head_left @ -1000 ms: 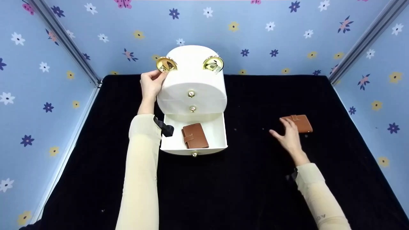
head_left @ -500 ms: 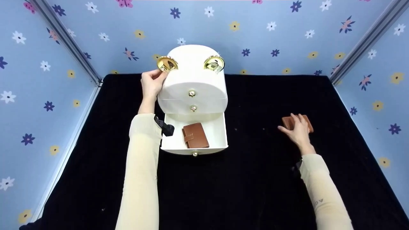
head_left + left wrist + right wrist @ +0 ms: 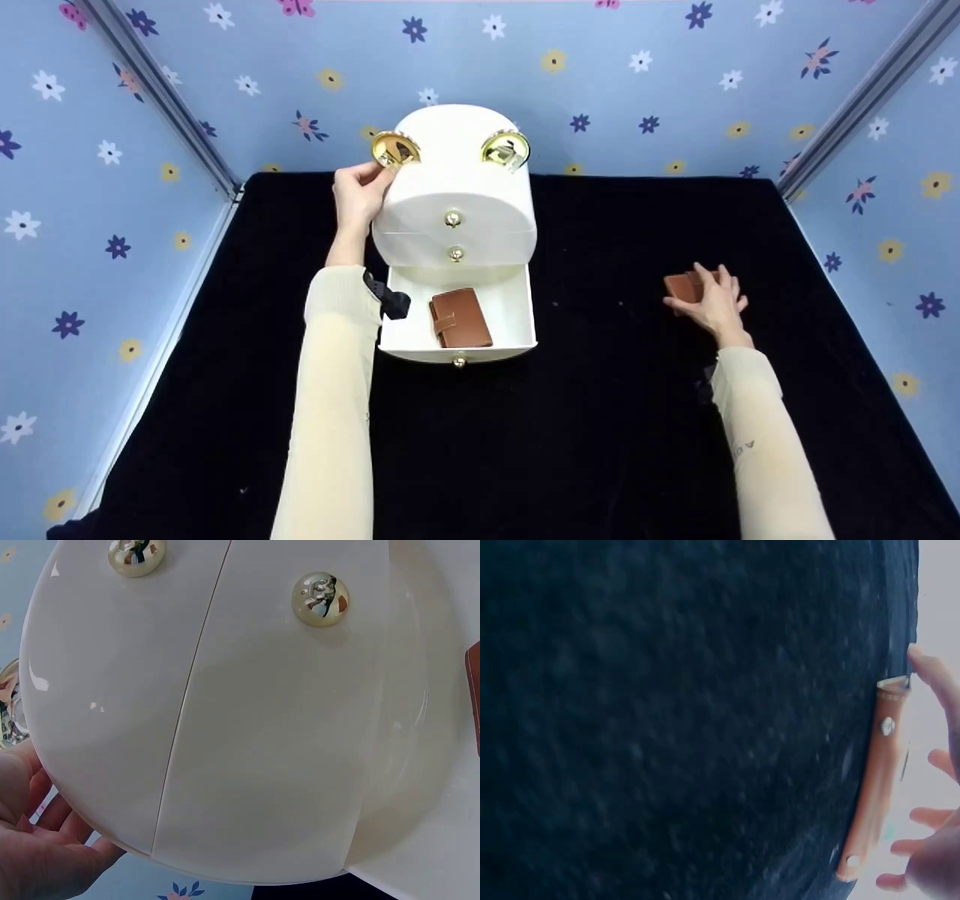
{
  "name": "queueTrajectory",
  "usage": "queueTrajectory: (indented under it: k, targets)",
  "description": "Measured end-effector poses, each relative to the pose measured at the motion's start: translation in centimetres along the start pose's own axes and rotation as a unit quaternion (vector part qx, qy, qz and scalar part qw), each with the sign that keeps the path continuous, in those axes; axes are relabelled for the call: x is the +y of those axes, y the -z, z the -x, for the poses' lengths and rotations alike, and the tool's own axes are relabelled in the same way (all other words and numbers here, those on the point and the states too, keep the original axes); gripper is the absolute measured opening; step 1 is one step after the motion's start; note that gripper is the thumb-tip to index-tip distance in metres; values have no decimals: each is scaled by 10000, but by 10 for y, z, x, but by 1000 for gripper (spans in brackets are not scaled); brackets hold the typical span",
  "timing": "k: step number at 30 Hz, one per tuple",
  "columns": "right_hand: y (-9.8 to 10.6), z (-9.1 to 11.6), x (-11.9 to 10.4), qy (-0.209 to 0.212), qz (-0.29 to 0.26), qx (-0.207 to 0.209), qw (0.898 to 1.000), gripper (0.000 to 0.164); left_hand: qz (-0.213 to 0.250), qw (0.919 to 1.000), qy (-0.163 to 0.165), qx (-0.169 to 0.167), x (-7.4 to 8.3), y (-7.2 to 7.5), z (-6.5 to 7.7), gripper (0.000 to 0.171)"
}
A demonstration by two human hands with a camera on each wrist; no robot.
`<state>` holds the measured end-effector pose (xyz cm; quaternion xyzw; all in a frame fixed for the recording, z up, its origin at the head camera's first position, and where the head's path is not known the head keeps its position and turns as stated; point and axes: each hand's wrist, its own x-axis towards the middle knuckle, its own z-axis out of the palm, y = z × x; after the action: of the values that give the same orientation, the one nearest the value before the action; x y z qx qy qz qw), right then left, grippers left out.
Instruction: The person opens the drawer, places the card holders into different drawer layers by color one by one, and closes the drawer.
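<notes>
A white drawer box (image 3: pixel 454 180) stands at the back of the black cloth, with gold knobs and two round gold ornaments on top. My left hand (image 3: pixel 360 196) holds its upper left side, just under the left gold ornament (image 3: pixel 396 150). The lowest drawer (image 3: pixel 513 315) is pulled out, and a brown leather notebook (image 3: pixel 465 319) with a strap lies in it. Over a second brown notebook (image 3: pixel 681 286) on the cloth at right, my right hand (image 3: pixel 716 304) spreads its thumb and fingers. In the right wrist view this notebook's riveted spine (image 3: pixel 876 772) faces the camera; finger contact is unclear.
Black cloth (image 3: pixel 600 412) covers the tabletop between the box and the right notebook, with small specks on it. Blue flowered walls (image 3: pixel 675 97) rise at the back and both sides, with metal posts (image 3: pixel 862 97) in the corners.
My right hand has moved right, from beside the right notebook to over it, with its fingers reaching across to the far edge. My left hand, the drawer box and the drawer's notebook stay put.
</notes>
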<state>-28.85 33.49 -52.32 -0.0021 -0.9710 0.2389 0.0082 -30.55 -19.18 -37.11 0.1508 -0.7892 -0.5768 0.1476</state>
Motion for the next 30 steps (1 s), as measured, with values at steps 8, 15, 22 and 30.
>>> queueTrajectory:
  k: [8, 15, 22, 30]
  targets:
    - [6, -5, 5, -160, 96, -415, 9990, 97, -50, 10000, 69, -12, 0, 1, -1, 32]
    - [7, -9, 6, -292, 104, -804, 9963, 99, 18, 10000, 12, 38, -1, 0, 0, 31]
    - [8, -8, 6, -263, 135, -831, 9961, 95, 38, 10000, 2, 43, 0, 0, -1, 31]
    - [7, -6, 2, -371, 253, -826, 9956, 95, 31, 9999, -117, 99, 0, -1, 1, 29]
